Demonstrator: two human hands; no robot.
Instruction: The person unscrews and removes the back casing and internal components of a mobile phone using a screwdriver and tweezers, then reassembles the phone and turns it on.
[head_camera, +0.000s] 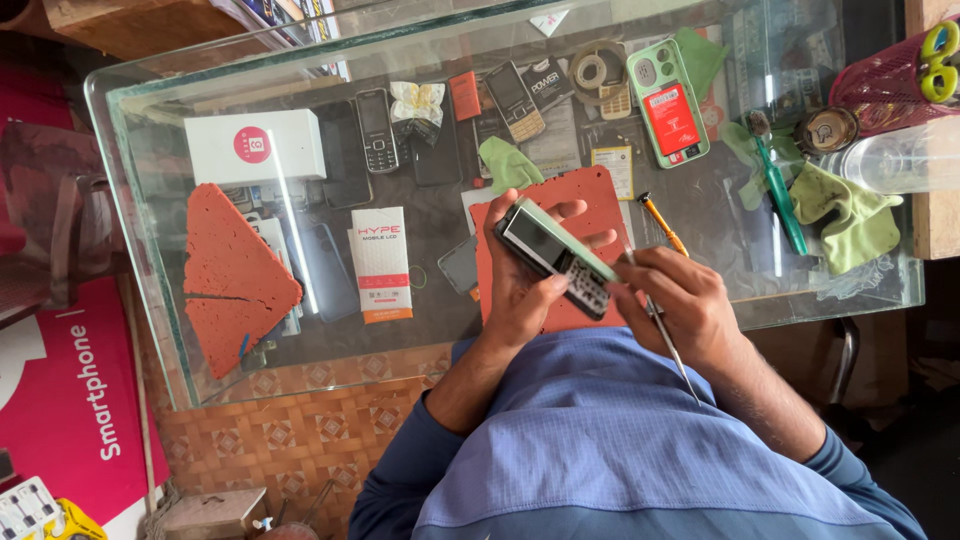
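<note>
My left hand grips a small keypad phone with a pale green edge, its screen and keys facing up, above an orange foam work mat on the glass table. My right hand touches the phone's lower end and holds a thin metal tool whose shaft points back toward my body. An orange-handled screwdriver lies on the glass just beyond my right hand.
The glass tabletop carries a white box, a torn orange foam piece, a green toothbrush, green cloths, a tape roll and a green phone case. Several phones and boxes lie under the glass. A pink basket stands at right.
</note>
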